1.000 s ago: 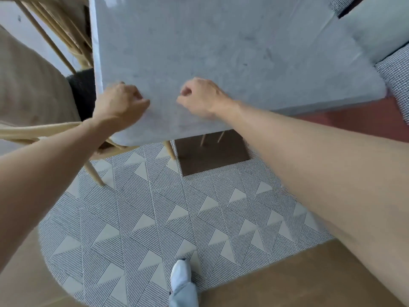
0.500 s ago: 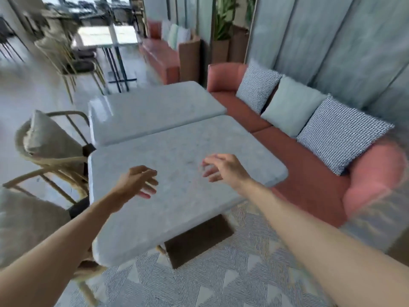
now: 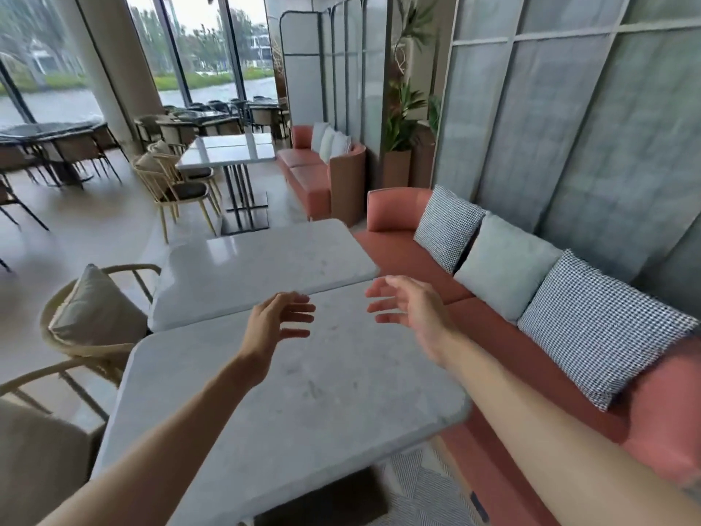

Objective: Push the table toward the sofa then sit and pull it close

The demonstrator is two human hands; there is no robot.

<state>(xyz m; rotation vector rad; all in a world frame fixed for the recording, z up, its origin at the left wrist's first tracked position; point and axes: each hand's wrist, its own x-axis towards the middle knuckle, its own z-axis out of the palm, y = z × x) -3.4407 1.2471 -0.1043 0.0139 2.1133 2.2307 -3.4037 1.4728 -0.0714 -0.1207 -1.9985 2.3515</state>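
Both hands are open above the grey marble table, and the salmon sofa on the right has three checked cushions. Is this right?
Not quite. The head view shows only two checked cushions on the salmon sofa; the plain pale grey cushion lies between them. The left hand and right hand are indeed open above the grey marble table.

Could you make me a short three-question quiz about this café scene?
1. True or false: both hands grip the near grey marble table.
2. How many cushions lie on the near salmon-pink sofa?
3. Which side of the table has the wooden armchair with a beige cushion: A the person's left, B the person's right?

Key: 1 false, the left hand and right hand hover open. 2 three. 3 A.
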